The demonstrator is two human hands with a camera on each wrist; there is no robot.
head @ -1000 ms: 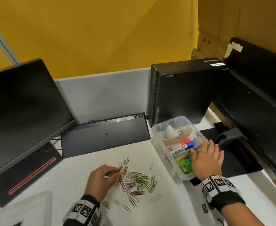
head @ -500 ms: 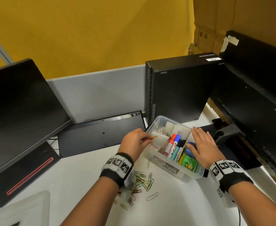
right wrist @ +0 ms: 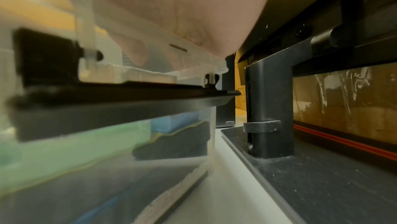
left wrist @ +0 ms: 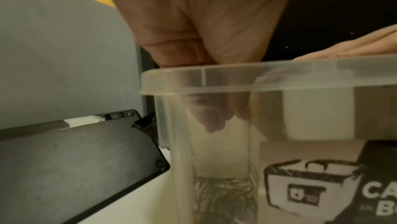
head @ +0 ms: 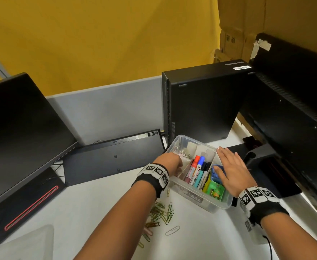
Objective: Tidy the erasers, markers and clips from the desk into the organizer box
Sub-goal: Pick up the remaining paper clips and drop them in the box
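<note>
The clear organizer box (head: 195, 200) stands on the white desk. Its middle section holds several markers (head: 197, 171), its right one green and blue erasers (head: 216, 190). My left hand (head: 176, 162) dips into the left section beside some binder clips (head: 182, 152). Through the plastic wall (left wrist: 257, 78) its bunched fingertips (left wrist: 212, 124) point down over paper clips (left wrist: 225, 192) on the bottom; no clip shows between them. My right hand (head: 230, 169) lies flat on the box's right rim, fingers straight. Loose paper clips (head: 161, 212) lie on the desk under my left forearm.
A propped black keyboard (head: 112, 158) and a monitor (head: 19, 128) stand to the left. A computer tower (head: 204, 102) is right behind the box. A second monitor's stand (head: 262, 160) is close on the right. A clear lid (head: 22, 244) lies at the near left.
My left hand carried pinched clips from the pile up to the box and now reaches inside its left section. The right hand stayed on the box's right side.
</note>
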